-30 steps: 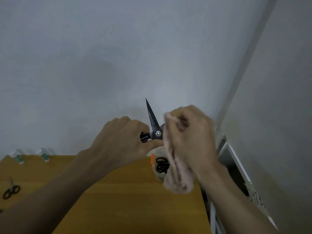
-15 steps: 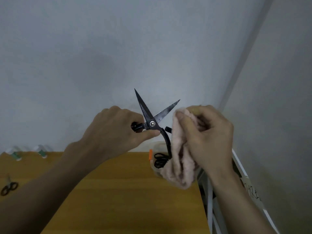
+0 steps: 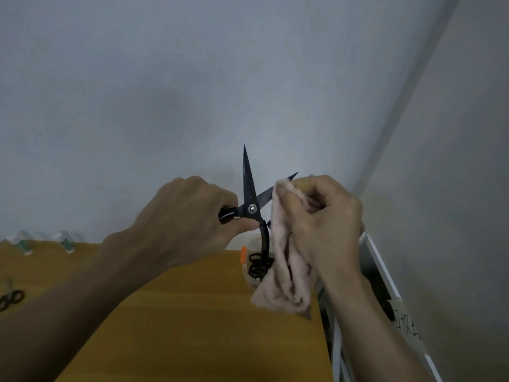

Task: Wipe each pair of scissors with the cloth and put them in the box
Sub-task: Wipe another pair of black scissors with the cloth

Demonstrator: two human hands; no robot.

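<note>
My left hand (image 3: 181, 221) grips one handle of a pair of black scissors (image 3: 249, 186), held up in front of the wall with the blades spread apart. One blade points straight up, the other slants right. My right hand (image 3: 319, 216) holds a pale pink cloth (image 3: 286, 268) pinched around the right blade, whose tip pokes out above it. The rest of the cloth hangs down. Behind it, a clear box (image 3: 248, 260) with an orange clip stands at the table's far right edge, with black scissors inside.
The wooden table (image 3: 192, 326) lies below my arms. Another pair of black scissors (image 3: 9, 299) lies at its left edge. Two small green-and-white items (image 3: 64, 242) stand by the wall at the back left. A white shelf frame (image 3: 377, 260) stands right of the table.
The scissors' blades have opened and the upper blade has turned upright. My right hand has slid the cloth out from near the pivot along the right blade.
</note>
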